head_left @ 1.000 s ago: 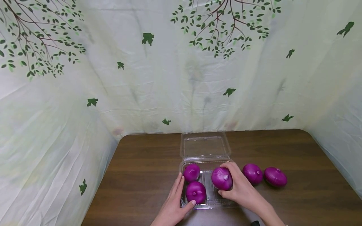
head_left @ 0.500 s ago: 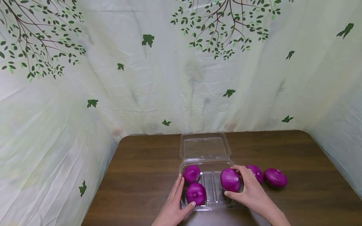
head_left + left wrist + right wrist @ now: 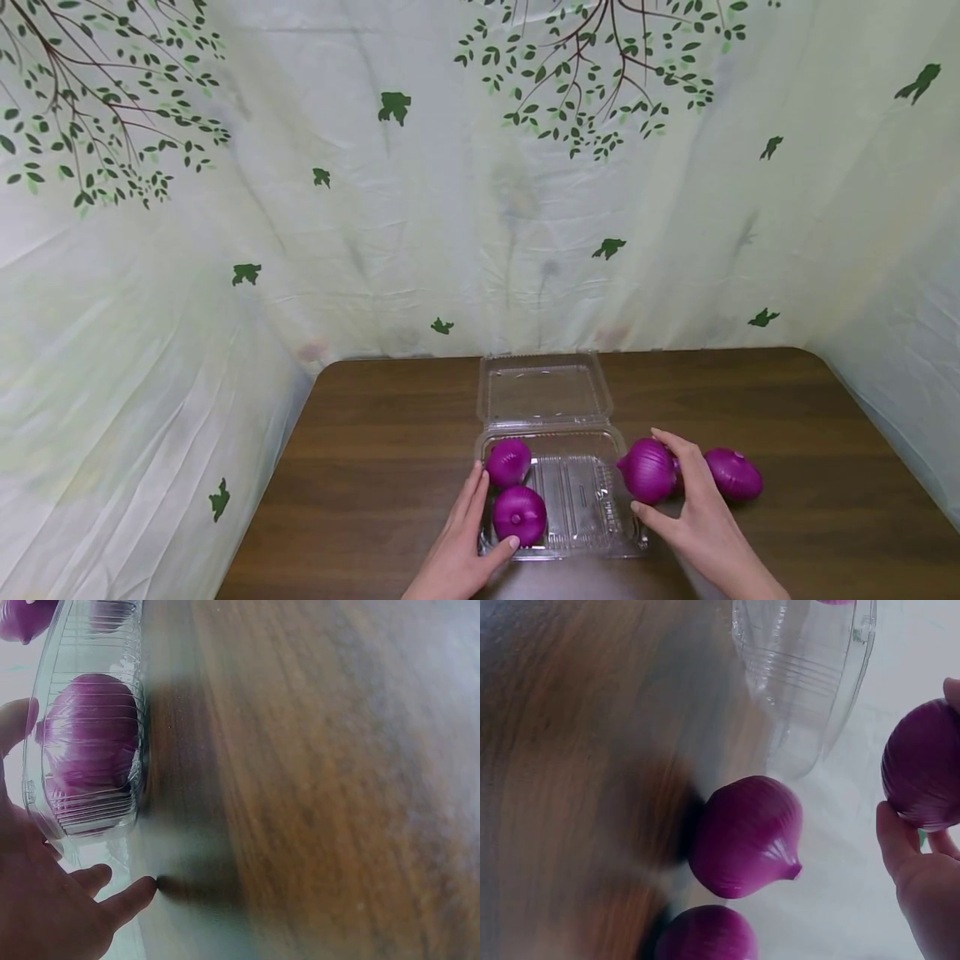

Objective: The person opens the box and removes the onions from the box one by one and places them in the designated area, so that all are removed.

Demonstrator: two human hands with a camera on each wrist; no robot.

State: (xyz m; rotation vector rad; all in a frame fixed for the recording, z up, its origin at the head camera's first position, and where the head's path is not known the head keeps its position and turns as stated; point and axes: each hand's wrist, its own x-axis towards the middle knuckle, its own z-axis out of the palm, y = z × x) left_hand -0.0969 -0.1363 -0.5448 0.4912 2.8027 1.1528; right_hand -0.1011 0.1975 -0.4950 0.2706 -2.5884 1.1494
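Note:
A purple onion (image 3: pixel 648 472) is pinched between thumb and fingers of my right hand (image 3: pixel 701 521), off the table just past the container's right rim. My left hand (image 3: pixel 463 546) rests against the left side of the clear plastic container (image 3: pixel 577 508), thumb at the front rim, fingers extended. Two more onions, one at the back (image 3: pixel 508 462) and one in front (image 3: pixel 520 517), sit in the container's left half. In the right wrist view, the held onion (image 3: pixel 922 765) hangs apart from two onions on the table, a pointed one (image 3: pixel 750 836) and a rounded one (image 3: pixel 707 937).
The container's lid (image 3: pixel 545 392) lies folded back behind it. A brown wooden table (image 3: pixel 375 467) carries everything. Behind stands a pale curtain (image 3: pixel 525 275) with printed leaves. One table onion (image 3: pixel 733 473) shows beyond my right hand; the other is mostly hidden in the head view.
My right hand has carried its onion rightward, from above the container's right half to past its right rim. The left hand and the two onions in the container have stayed in place.

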